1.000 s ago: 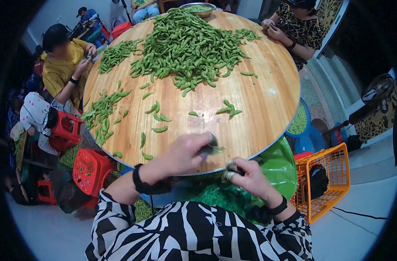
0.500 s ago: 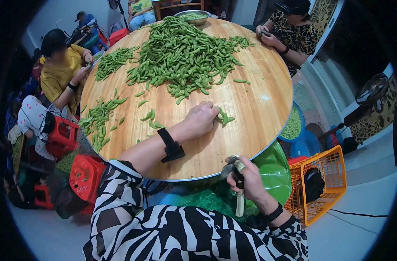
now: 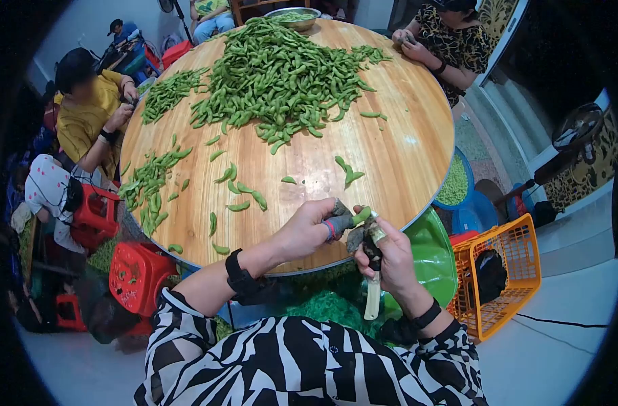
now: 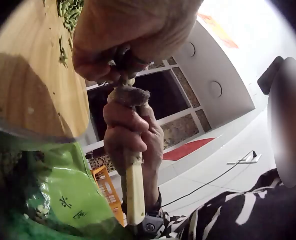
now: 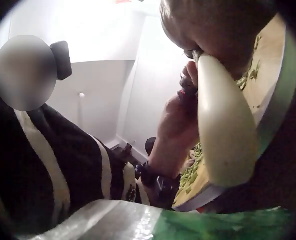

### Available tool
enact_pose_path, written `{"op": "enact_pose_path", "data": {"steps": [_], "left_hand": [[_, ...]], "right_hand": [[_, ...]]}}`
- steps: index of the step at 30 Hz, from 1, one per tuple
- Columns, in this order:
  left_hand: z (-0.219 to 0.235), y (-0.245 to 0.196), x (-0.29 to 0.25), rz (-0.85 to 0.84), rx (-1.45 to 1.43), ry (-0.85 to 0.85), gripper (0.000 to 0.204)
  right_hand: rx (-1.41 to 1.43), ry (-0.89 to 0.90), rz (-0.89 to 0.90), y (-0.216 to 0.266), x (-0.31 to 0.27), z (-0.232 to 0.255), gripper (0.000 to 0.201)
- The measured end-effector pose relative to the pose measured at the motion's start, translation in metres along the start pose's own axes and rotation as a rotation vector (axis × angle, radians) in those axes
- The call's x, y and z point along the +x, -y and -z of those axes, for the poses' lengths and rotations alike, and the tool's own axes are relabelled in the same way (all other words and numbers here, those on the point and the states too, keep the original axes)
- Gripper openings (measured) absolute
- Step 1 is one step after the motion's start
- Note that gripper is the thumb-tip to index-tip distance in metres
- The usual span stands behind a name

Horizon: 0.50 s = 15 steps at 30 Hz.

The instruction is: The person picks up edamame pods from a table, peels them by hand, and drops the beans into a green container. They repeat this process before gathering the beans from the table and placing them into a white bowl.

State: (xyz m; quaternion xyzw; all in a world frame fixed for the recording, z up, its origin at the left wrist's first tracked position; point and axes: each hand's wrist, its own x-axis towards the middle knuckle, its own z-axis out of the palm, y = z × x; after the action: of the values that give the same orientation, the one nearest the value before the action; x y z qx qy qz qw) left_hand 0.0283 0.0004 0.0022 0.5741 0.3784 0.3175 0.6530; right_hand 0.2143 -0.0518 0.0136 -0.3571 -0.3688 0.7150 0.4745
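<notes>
Over the table's near edge the left hand (image 3: 311, 229) pinches a green pod (image 3: 362, 215), its tip against the right hand's fingers. The right hand (image 3: 392, 256) grips a tool with a pale handle (image 3: 372, 298) that points down below the fist. Dark coverings wrap some fingertips of both hands. In the left wrist view the left hand (image 4: 133, 35) is above the right hand (image 4: 130, 130), the handle (image 4: 135, 192) hanging below. The handle (image 5: 225, 125) looms large in the right wrist view, where the pod is hidden. Loose pods (image 3: 239, 206) lie left of the hands.
A big heap of pods (image 3: 275, 81) covers the far middle of the round table (image 3: 404, 162). A metal bowl (image 3: 299, 24) stands behind it. A green bag (image 3: 427, 254) and orange crate (image 3: 498, 277) are at the right, red stools (image 3: 136, 277) at the left. Other people sit around.
The left hand reached out to the pods near the table's middle, then came back to the right hand with a pod. The right hand kept its grip on the tool near the edge.
</notes>
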Motion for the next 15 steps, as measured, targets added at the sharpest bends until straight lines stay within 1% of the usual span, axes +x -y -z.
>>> {"op": "enact_pose_path", "data": {"steps": [1, 3, 4, 6, 8, 10, 12, 13, 15], "left_hand": [[0.0, 0.001, -0.001, 0.0, -0.002, -0.001, 0.009], [0.001, 0.002, -0.003, -0.071, 0.107, 0.003, 0.014], [0.001, 0.003, -0.003, -0.071, 0.105, 0.002, 0.014], [-0.001, 0.007, -0.003, -0.182, 0.191, -0.06, 0.007], [0.002, 0.012, -0.004, -0.182, 0.212, -0.048, 0.01], [0.004, 0.012, -0.007, -0.184, 0.233, -0.037, 0.013], [0.004, 0.008, -0.01, -0.342, 0.471, -0.083, 0.011], [0.003, 0.008, -0.01, -0.342, 0.47, -0.085, 0.011], [0.001, 0.01, -0.011, -0.464, 0.47, -0.115, 0.011]], "right_hand": [[0.016, 0.006, -0.017, 0.0, 0.0, 0.0, 0.045], [0.03, 0.013, -0.035, 0.0, -0.002, -0.001, 0.046], [0.051, 0.044, -0.04, 0.0, -0.004, 0.0, 0.047], [0.071, 0.076, -0.047, 0.0, -0.006, -0.002, 0.047], [0.091, 0.055, -0.016, -0.001, -0.006, -0.005, 0.041], [0.093, 0.057, -0.03, 0.0, -0.006, -0.005, 0.041], [0.093, 0.059, -0.045, 0.001, -0.007, -0.006, 0.04], [0.089, 0.045, -0.053, 0.002, -0.008, -0.008, 0.039], [0.084, 0.031, -0.06, 0.002, -0.007, -0.008, 0.038]]}}
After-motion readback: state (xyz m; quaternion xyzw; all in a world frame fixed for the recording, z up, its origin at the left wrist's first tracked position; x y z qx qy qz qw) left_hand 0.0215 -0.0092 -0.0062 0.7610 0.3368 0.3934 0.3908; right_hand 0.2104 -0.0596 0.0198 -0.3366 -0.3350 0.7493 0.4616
